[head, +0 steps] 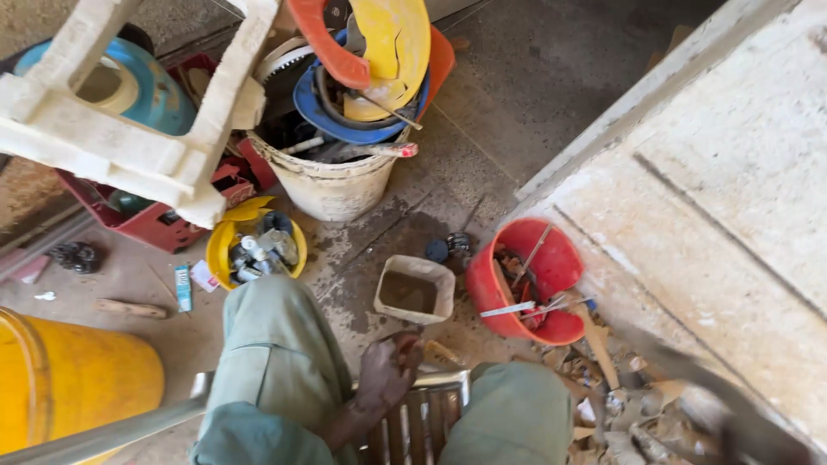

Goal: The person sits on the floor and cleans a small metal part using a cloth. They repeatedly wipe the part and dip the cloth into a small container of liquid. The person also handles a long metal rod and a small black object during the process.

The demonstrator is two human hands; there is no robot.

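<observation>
I am seated, and my knees in green trousers [276,362] frame a metal slatted seat [422,422]. My left hand [388,372] hangs between the knees at the seat's front edge. Its fingers are curled, and I cannot tell whether anything is in them. Just ahead of it on the floor stand a small square white tub [415,288] with brown muck inside and a red bowl [525,280] holding metal tools and scraps. My right hand is not visible; a dark blurred streak [732,413] crosses the lower right corner.
A white bucket [332,185] crammed with blue, yellow and orange plastic parts stands ahead. A yellow bowl of small parts [256,250] is by my left knee, a yellow drum [69,379] at the left. An upturned white plastic chair [129,146], a red crate [164,224] and a pale slab [715,198] are around.
</observation>
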